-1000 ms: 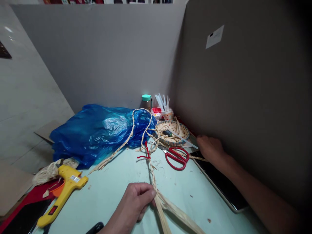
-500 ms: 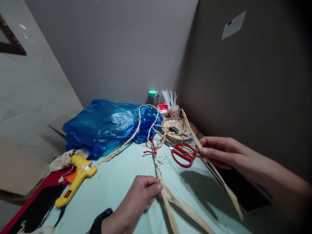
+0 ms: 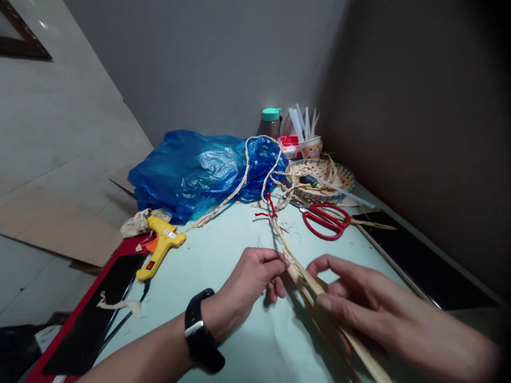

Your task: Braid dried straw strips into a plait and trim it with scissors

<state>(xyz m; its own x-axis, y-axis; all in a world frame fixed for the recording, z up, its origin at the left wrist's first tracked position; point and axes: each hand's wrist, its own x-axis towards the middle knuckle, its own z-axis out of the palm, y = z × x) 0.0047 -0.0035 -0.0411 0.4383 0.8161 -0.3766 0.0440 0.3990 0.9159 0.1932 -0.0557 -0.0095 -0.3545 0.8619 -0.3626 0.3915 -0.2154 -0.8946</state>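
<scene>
My left hand (image 3: 255,276) pinches a pale plaited braid (image 3: 279,234) between thumb and forefinger, where its loose ends fan out. A black watch band (image 3: 203,330) circles that wrist. My right hand (image 3: 367,300) has its thumb and fingers closed around a long dried husk strip (image 3: 315,287), which lies along the braid's loose strands and runs toward the lower right. Red string (image 3: 273,214) is tied round the braid farther up, near its tangled cord. Red-handled scissors (image 3: 326,221) lie just beyond my right hand.
A blue plastic bag (image 3: 191,170) lies at the back, with a yellow glue gun (image 3: 159,247) at left. Behind the scissors sit a woven basket (image 3: 343,178), a cup (image 3: 311,147) of white sticks and a green-lidded bottle (image 3: 271,122). A dark panel (image 3: 423,260) lies at right.
My right hand has brought the husk strip from the right, beside the scissors, in to the braid near my left hand. The view has shifted, so the tabletop things appear higher and farther right.
</scene>
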